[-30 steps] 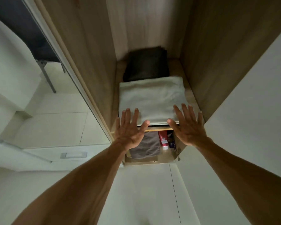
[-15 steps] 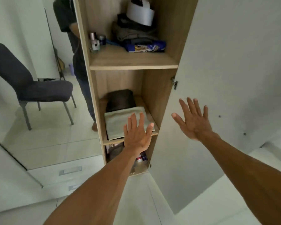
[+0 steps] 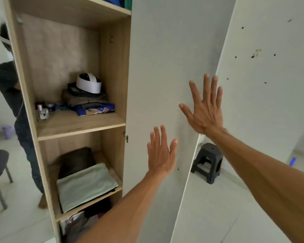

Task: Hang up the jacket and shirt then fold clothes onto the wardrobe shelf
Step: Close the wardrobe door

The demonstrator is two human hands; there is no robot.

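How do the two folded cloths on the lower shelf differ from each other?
The pale green folded cloth is light, lies at the front edge and looks wider. The dark folded cloth is nearly black, sits behind it toward the back and is partly covered. Both lie flat on the same shelf.

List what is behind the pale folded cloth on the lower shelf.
Behind the pale folded cloth lies a dark folded garment, against the wardrobe's back panel. Its front edge is covered by the cloth.

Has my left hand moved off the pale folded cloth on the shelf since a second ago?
Yes. The left hand has moved right, off the pale folded cloth on the shelf, and now lies open against the white wardrobe door.
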